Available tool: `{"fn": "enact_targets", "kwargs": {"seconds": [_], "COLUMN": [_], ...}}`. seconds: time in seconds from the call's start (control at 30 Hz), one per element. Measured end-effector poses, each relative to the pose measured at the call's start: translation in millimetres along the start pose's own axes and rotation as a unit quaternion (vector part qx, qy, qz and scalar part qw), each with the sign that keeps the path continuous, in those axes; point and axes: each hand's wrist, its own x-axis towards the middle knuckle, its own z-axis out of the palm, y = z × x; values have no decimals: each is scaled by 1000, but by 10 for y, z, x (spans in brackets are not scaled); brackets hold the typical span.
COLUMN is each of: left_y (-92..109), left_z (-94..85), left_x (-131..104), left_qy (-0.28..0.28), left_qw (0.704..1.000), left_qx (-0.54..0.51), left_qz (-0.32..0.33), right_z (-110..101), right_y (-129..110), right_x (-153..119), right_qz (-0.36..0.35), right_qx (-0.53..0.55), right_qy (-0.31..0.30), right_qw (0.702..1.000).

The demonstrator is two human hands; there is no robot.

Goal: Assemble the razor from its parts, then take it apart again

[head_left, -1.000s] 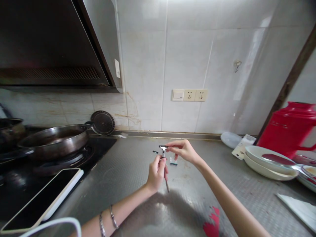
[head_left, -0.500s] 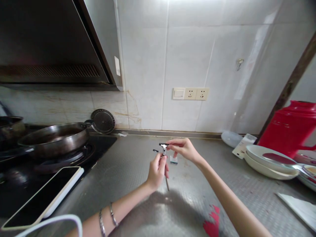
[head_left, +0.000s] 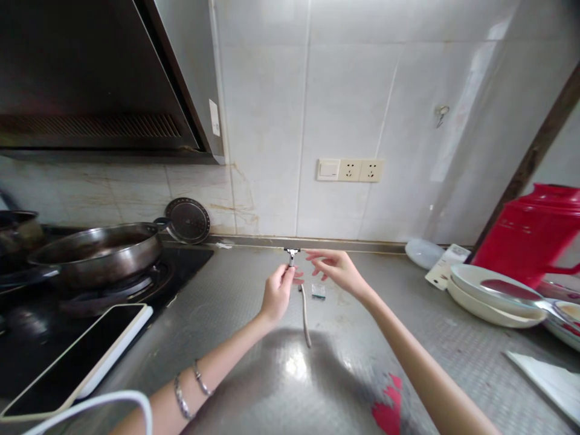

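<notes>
My left hand [head_left: 277,293] pinches a small silver T-shaped tool [head_left: 292,257] with a dark bar across its top, held upright above the counter. Just right of it, my right hand [head_left: 335,269] is raised with its fingers apart and nothing visible in them; a small gap separates its fingertips from the bar. A thin pale cord-like strip [head_left: 305,317] lies on the metal counter [head_left: 254,386] between the hands. Beside its upper end rests a small clear packet [head_left: 318,292].
At left are a steel pan [head_left: 99,254] on the black stove, a phone [head_left: 77,362] and a white cable [head_left: 131,396]. Stacked bowls [head_left: 496,305], a white card [head_left: 447,266] and a red jug [head_left: 528,235] stand at right. A range hood [head_left: 90,72] overhangs the upper left.
My left hand has moved left and slightly up with the tool, uncovering the pale strip. My right fingers have come off the tool's bar and spread.
</notes>
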Motion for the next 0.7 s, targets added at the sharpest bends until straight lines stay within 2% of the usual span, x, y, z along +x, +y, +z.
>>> {"fn": "enact_targets", "kwargs": {"seconds": [0.13, 0.3, 0.43, 0.6, 0.7], "left_y": [-78, -112, -70, -36, -43], "left_z": [-83, -161, -173, -146, -133], "left_x": [192, 342, 342, 301, 285], "left_qy": [18, 2, 21, 41, 38], "left_qw": [999, 999, 998, 992, 993], "left_qx": [-33, -37, -30, -59, -48], "left_qz": [-8, -39, -55, -101, -103], "right_z": [66, 205, 345, 509, 571], "right_y": [46, 35, 36, -15, -31], "right_x": [5, -39, -92, -162, -180], "right_qz": [20, 22, 1, 6, 25], "right_qx": [-40, -107, -190, -273, -297], "right_qy": [15, -20, -48, -38, -26], "right_qw": [999, 994, 981, 961, 954]}}
